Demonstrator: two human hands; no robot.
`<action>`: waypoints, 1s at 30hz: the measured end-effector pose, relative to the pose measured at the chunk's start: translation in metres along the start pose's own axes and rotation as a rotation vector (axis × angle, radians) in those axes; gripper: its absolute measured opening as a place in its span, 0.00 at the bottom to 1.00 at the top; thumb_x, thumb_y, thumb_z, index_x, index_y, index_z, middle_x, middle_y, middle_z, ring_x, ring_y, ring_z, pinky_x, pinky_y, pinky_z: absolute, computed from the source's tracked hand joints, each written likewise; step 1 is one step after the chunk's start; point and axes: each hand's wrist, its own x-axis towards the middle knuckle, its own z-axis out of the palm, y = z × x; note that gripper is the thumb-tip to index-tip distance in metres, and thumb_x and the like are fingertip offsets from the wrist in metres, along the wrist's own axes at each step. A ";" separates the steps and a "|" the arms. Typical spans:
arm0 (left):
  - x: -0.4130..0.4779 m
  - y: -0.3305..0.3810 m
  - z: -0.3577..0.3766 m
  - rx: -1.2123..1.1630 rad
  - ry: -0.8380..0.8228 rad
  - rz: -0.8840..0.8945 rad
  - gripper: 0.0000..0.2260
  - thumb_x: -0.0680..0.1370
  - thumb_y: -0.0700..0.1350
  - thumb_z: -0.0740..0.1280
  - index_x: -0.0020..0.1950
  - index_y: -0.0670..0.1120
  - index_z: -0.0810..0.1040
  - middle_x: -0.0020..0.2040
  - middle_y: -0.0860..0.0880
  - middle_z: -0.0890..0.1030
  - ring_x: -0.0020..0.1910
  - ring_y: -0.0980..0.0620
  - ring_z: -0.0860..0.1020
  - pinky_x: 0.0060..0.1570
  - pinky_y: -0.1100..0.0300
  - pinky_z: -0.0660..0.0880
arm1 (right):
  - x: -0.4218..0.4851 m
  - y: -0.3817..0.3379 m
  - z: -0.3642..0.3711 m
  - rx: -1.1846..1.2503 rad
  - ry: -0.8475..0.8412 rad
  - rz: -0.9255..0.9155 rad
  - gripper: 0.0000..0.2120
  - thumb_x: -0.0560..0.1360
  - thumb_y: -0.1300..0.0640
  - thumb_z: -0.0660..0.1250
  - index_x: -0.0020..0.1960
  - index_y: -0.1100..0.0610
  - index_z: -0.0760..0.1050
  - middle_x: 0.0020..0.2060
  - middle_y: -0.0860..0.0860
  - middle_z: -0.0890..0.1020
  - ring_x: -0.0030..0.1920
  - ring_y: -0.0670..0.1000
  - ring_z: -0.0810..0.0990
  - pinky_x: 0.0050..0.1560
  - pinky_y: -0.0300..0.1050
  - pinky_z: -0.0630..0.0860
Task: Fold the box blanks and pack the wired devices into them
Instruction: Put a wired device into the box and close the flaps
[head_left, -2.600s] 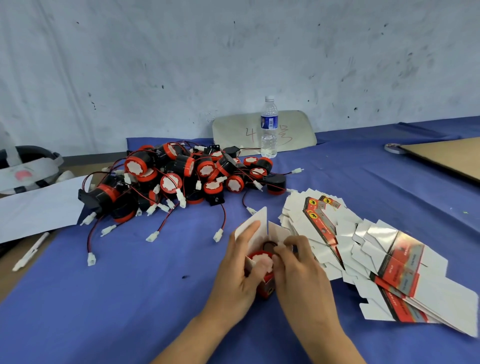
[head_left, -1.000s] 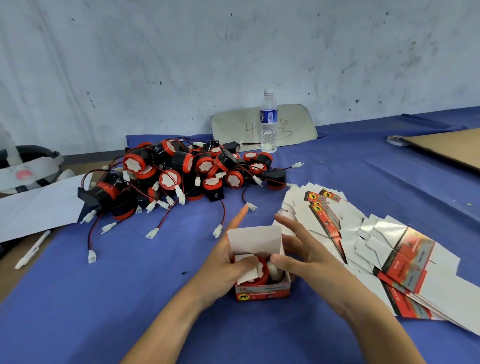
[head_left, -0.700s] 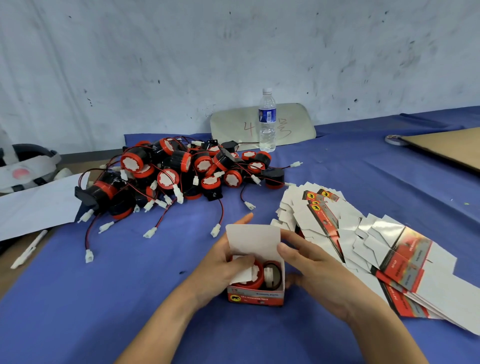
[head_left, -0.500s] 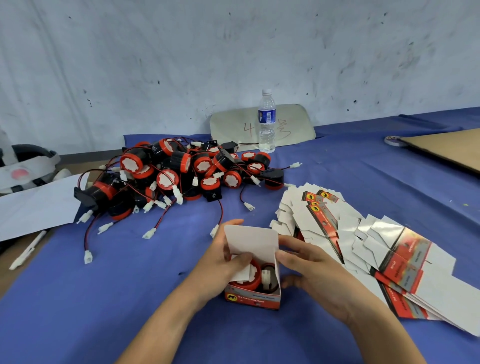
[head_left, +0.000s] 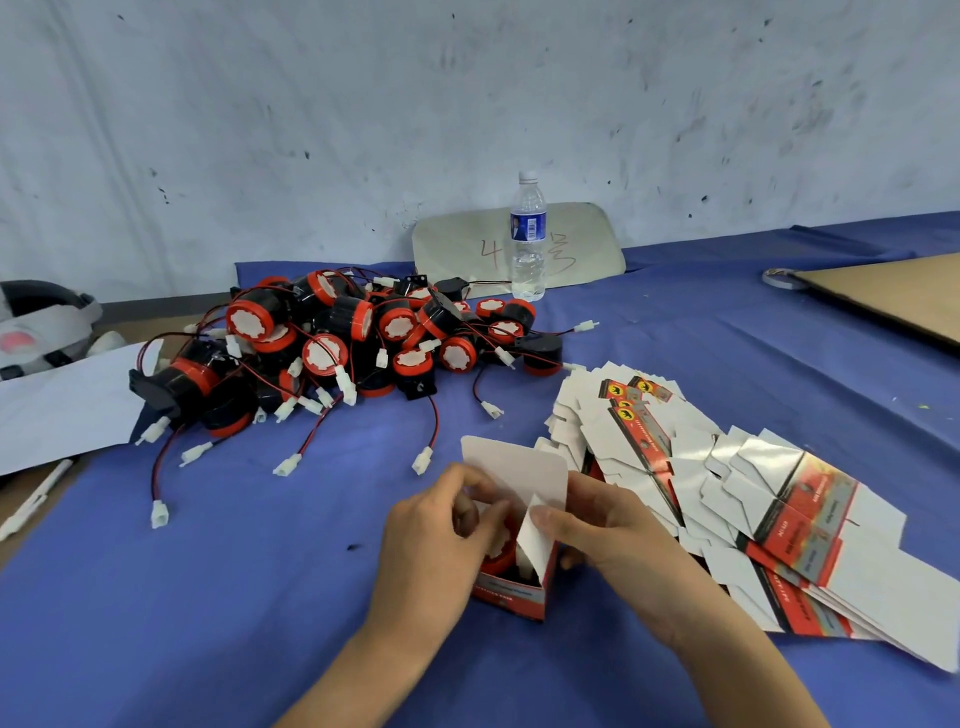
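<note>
A small red and white box stands on the blue cloth in front of me, with a red and black wired device inside it. Its white top lid stands upright. My left hand grips the box's left side, fingers curled over the left flap. My right hand holds the right side and presses the right flap inward with the thumb. A heap of red and black wired devices lies behind. Flat box blanks are fanned out to the right.
A water bottle stands at the back against a grey board. White paper and a pen lie at the left edge. A brown cardboard sheet and a tape roll are at the far right.
The box turned slightly and moved nearer. My right thumb has folded the right flap inward over the device, and my left fingers have curled further over the left flap.
</note>
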 end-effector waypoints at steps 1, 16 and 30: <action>-0.002 0.003 0.001 0.017 -0.024 0.038 0.06 0.71 0.47 0.74 0.41 0.53 0.78 0.30 0.57 0.75 0.30 0.57 0.72 0.29 0.69 0.66 | 0.000 0.000 0.001 0.007 0.007 0.000 0.09 0.77 0.59 0.66 0.55 0.52 0.80 0.47 0.51 0.85 0.43 0.44 0.80 0.39 0.36 0.74; 0.000 0.012 -0.004 -0.093 -0.332 0.120 0.04 0.77 0.38 0.69 0.45 0.44 0.84 0.45 0.52 0.77 0.46 0.53 0.77 0.46 0.53 0.75 | -0.001 -0.001 0.001 0.013 0.011 0.000 0.09 0.77 0.58 0.66 0.56 0.52 0.80 0.46 0.50 0.85 0.42 0.43 0.80 0.42 0.38 0.75; -0.004 0.010 0.009 0.071 -0.116 0.000 0.19 0.71 0.38 0.69 0.44 0.59 0.63 0.39 0.60 0.76 0.37 0.59 0.74 0.30 0.61 0.72 | -0.002 -0.002 0.007 -0.074 -0.074 -0.051 0.08 0.76 0.59 0.68 0.53 0.50 0.80 0.46 0.47 0.85 0.45 0.41 0.81 0.42 0.31 0.73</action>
